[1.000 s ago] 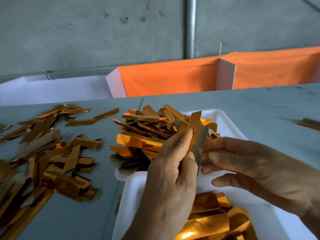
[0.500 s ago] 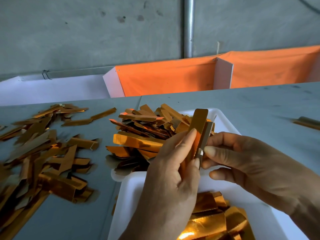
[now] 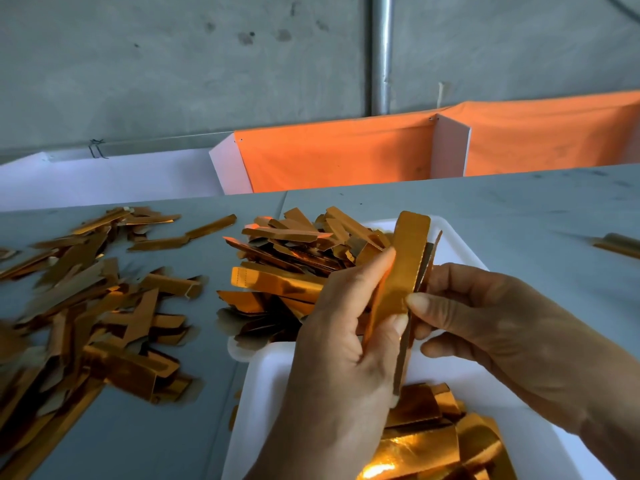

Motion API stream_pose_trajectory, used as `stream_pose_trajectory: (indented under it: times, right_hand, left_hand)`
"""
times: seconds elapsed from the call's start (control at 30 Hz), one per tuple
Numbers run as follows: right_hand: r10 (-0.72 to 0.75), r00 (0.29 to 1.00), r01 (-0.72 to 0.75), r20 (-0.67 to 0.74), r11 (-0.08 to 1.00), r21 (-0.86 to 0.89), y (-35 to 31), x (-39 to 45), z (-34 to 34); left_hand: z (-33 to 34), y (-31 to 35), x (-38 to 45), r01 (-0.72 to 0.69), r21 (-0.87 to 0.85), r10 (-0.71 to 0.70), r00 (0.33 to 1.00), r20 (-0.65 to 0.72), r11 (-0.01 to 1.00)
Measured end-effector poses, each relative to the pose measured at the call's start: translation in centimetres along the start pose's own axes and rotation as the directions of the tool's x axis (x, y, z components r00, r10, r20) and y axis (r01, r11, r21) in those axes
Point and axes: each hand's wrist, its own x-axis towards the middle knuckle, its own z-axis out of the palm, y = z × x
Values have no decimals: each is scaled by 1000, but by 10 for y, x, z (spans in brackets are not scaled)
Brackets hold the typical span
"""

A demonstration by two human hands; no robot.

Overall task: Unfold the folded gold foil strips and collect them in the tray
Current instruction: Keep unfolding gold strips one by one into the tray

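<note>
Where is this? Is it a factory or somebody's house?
Probably a small workshop, not a home: bare concrete wall, a long grey worktable heaped with gold foil strips, and a white tray collecting them.

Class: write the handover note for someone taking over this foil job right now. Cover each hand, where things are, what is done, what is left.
Left hand and right hand both pinch one gold strip, upright over the white tray.
Opened foil pieces lie at the tray's near end; a heap of strips sits at its far end.
Left: open the held strip, drop it in, then work through the scattered strips on the table.
</note>
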Motion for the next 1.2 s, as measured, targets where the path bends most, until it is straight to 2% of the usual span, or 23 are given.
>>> stream_pose_trajectory:
  times: [0.37, 0.53, 0.67, 0.73, 0.93, 1.07, 1.2]
  right_hand:
    - [-98, 991, 78, -91, 976, -206, 2, 1, 12]
    - [-146, 976, 87, -158, 939, -334, 5, 2, 15]
    - [-192, 967, 115, -166, 915, -385, 7, 3, 15]
    - [-202, 968, 135, -150, 921, -366, 8, 3, 14]
    - [-102, 995, 102, 3, 988, -119, 1, 0, 6]
    - [-111, 993, 109, -36, 993, -42, 0, 0, 5]
    - [-155, 986, 147, -67, 983, -109, 1, 0, 9]
  left_hand:
    - [-1, 1, -1, 67, -54, -67, 998, 4, 996]
    - [-2, 0, -1, 148, -153, -142, 989, 47, 977]
    - [-4, -2, 0, 159, -244, -140, 986, 95, 957]
    - [-5, -1, 0, 153, -262, -126, 985, 118, 953]
    - [-9, -7, 3, 187, -337, -138, 977, 165, 923]
    - [-6, -11, 2, 221, -365, -147, 964, 220, 904]
    - [-3, -15, 5, 265, -389, -162, 947, 277, 882]
